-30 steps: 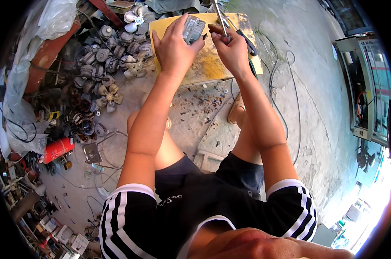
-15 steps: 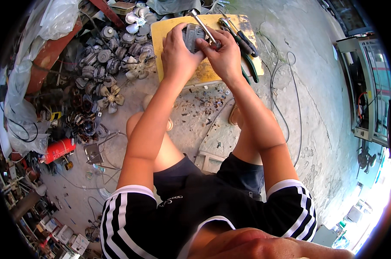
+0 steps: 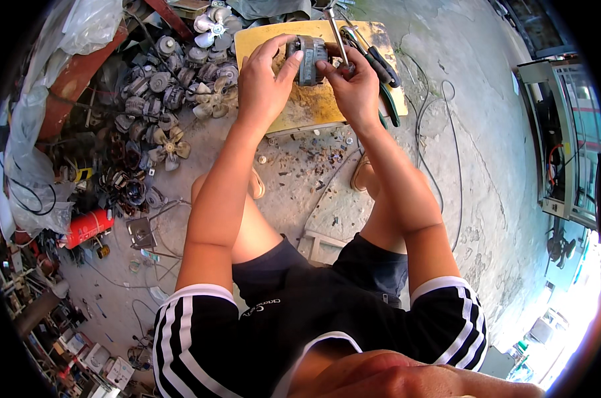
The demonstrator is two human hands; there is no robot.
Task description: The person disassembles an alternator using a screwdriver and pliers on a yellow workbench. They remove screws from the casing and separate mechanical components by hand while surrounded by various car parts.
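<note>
A small grey electric motor (image 3: 309,58) sits upright over a yellow board (image 3: 313,106) on the ground. My left hand (image 3: 266,83) grips the motor's left side, thumb across its front. My right hand (image 3: 353,86) holds a metal tool (image 3: 335,34), its shaft pointing up past the motor's right edge, with the fingers close against the motor. Green-handled pliers (image 3: 386,109) and a dark-handled screwdriver (image 3: 380,63) lie on the board just right of my right hand.
A pile of grey motors and small fan blades (image 3: 174,99) lies left of the board. A red cylinder (image 3: 88,227) rests further left. A black cable (image 3: 440,132) loops over the concrete on the right, near a white cabinet (image 3: 566,146). Scrap bits litter the ground before the board.
Both hands have drawn nearer to me across the board with the motor. The motor has been turned from flat to on edge, and the tool now stands more upright beside it.
</note>
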